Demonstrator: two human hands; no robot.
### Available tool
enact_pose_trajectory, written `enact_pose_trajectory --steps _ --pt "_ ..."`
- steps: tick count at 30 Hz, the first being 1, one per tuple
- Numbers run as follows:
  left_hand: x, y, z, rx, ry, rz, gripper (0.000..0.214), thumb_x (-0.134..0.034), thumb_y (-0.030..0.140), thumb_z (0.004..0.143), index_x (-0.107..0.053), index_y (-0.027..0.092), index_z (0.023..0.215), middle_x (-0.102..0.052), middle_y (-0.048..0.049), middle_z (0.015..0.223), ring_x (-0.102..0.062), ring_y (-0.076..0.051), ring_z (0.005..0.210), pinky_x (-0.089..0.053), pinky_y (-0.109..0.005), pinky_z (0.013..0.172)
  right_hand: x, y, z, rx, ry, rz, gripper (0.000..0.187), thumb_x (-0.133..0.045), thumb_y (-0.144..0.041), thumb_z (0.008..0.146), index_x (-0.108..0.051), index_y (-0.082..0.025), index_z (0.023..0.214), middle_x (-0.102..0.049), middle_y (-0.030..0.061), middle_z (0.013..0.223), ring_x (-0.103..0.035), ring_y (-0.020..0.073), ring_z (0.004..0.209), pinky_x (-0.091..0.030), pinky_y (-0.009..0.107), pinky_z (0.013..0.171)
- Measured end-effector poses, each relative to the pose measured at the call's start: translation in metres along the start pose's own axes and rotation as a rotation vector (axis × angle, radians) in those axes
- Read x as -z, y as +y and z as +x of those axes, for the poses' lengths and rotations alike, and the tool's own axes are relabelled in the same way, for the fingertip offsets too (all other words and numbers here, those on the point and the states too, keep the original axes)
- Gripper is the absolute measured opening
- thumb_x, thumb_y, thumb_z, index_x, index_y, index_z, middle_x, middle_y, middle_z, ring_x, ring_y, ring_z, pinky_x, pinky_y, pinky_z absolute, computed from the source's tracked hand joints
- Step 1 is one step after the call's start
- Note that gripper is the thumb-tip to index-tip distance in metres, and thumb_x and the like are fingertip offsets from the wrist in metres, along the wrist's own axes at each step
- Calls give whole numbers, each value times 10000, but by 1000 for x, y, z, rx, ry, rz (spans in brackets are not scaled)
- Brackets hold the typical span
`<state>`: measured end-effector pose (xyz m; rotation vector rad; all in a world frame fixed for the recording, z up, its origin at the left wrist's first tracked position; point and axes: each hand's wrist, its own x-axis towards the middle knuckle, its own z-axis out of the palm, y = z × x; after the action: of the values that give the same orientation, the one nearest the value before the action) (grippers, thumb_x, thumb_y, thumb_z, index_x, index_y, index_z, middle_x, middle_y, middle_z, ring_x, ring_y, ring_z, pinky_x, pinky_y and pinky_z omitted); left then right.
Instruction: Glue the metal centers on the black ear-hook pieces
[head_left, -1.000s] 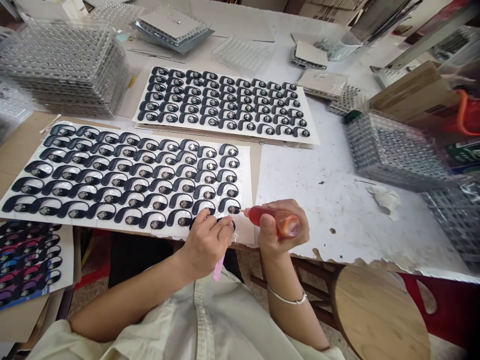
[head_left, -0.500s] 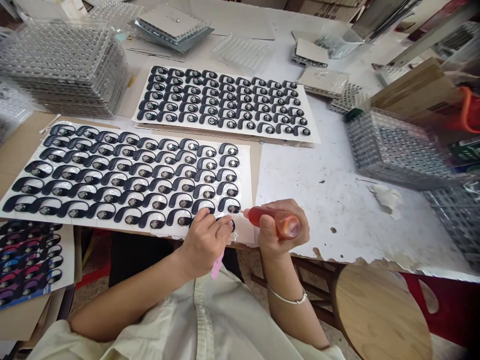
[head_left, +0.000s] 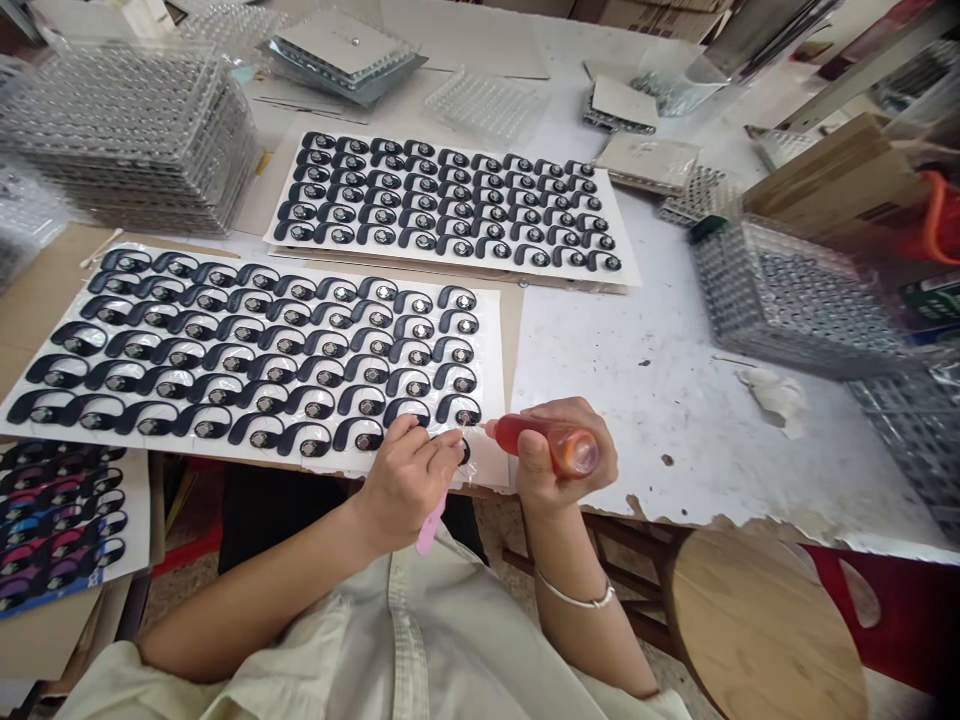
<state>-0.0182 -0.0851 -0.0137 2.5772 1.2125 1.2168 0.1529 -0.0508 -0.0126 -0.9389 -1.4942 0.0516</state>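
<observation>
In my right hand is a red squeeze bottle, lying nearly level, its thin nozzle pointing left. The nozzle end is close to a black hook-shaped piece in the card's right-hand column. My left hand is closed over the card's front edge, and a pink flat-ended tool sticks out below its fingers; the tool's other end is hidden. Part of another black piece shows beside the left fingertips. Rows of such pieces with shiny round studs cover the white card.
A second white card of black pieces lies behind. Stacks of clear plastic trays stand at left and right. Crumpled tissue lies on the white tabletop. A round wooden stool stands below the torn front edge.
The pink tool's lower end has shifted slightly left and up. Both hands stay almost in place, the bottle still beside the same corner of the card.
</observation>
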Motion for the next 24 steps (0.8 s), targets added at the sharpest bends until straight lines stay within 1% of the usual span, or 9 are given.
enact_pose_trajectory --steps 5,9,15,18,20,24 --pt "-3 -4 -6 28 -14 -48 128 -513 41 879 -552 147 939 -720 -94 914 -521 -145 605 -422 -350 676 0 -1 -1 -2 6 -11 188 -666 -285 784 -560 -202 916 -595 -2 692 -544 154 568 -441 308 496" --pt "-4 -6 -8 21 -22 -58 152 -532 37 863 -552 143 970 -717 -98 917 -533 -153 618 -421 -358 699 0 0 -2 -15 12 -18 187 -661 -300 786 -557 -200 905 -601 2 703 -549 156 572 -443 311 492" --pt "-3 -6 -5 45 -9 -103 176 -529 24 849 -554 158 962 -718 -77 963 -535 -141 603 -428 -354 705 0 1 -2 -18 -15 13 192 -663 -281 784 -557 -198 921 -606 3 705 -547 156 583 -441 308 496" --pt "2 -7 -1 99 41 -207 160 -524 36 861 -568 171 935 -726 -58 952 -567 -123 596 -455 -346 718 0 1 -2 -24 -21 15 201 -664 -293 784 -555 -202 926 -606 3 710 -551 158 580 -446 309 491" --pt "7 -9 1 140 86 -254 136 -536 56 873 -575 175 927 -729 -59 957 -604 -122 621 -473 -354 758 0 1 -3 -25 -25 21 210 -669 -293 781 -556 -199 931 -614 6 723 -555 157 577 -451 310 488" --pt "12 -16 -2 187 138 -253 126 -556 64 877 -577 170 943 -729 -80 973 -647 -141 684 -483 -386 815 0 2 -3 -14 -37 34 214 -679 -282 777 -562 -186 928 -613 12 726 -558 154 574 -444 300 475"
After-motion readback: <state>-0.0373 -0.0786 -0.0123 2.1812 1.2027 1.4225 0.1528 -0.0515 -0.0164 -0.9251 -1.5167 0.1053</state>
